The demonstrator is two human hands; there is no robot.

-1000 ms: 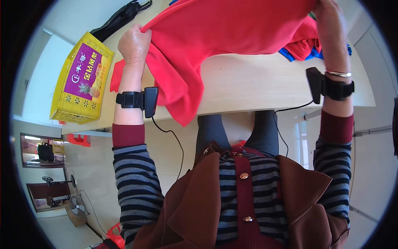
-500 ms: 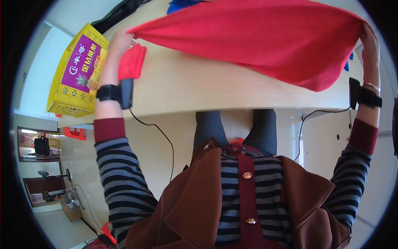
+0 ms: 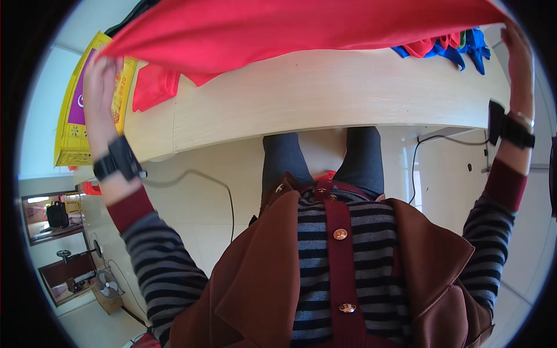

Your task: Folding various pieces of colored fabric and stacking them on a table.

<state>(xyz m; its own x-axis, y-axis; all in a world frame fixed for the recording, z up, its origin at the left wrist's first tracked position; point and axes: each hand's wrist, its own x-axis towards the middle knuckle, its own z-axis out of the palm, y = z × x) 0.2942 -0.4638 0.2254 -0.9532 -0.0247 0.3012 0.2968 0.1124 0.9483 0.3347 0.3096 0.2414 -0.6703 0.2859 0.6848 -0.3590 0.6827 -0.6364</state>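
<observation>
Brown jacket (image 3: 255, 290) over grey-black striped top, maroon cuffs, black wrist devices (image 3: 119, 159) with cables, dark trousers.

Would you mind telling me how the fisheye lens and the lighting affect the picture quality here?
Head view: a black circular vignette frames the picture; the straight table edge bows strongly. Lighting is bright and even, with only a soft shadow under the red cloth. The left hand and right hand sit near the rim, stretched and slightly soft; the centre is sharp.
</observation>
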